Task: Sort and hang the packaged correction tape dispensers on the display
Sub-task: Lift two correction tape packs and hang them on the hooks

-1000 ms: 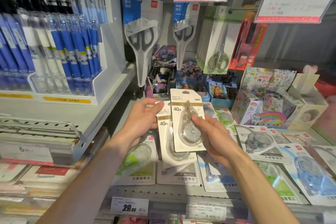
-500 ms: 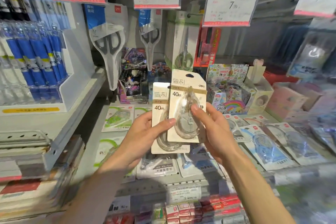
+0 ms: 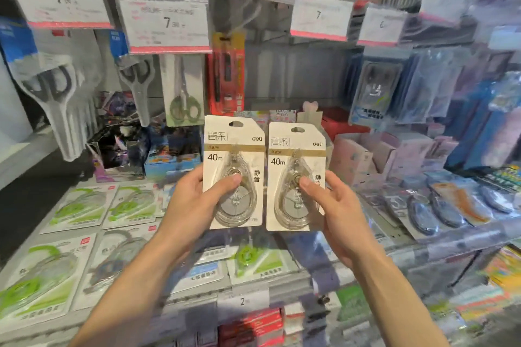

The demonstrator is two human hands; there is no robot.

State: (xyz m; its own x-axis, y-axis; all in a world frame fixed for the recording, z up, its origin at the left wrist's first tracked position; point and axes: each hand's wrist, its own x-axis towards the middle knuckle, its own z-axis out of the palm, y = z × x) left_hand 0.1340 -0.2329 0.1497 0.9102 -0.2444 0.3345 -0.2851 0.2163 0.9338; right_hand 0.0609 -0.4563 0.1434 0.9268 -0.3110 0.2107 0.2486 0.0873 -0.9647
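2 "40m" tape packs [image 3: 233, 175] upright, side by side, 1 gripped in each of the hands [image 3: 191, 205], before hanging scissors [image 3: 184, 93] and price tags [image 3: 166, 24].

Cream packs [image 3: 234, 149], gold bands, clear grey dispensers [image 3: 235, 203].

A: What hangs up top?
B: Price tags [image 3: 168, 25], packaged scissors [image 3: 137, 84], a red utility knife pack [image 3: 227, 73].
A: Right side?
B: Blurred blue packets [image 3: 375, 90], pink boxes [image 3: 356, 159].
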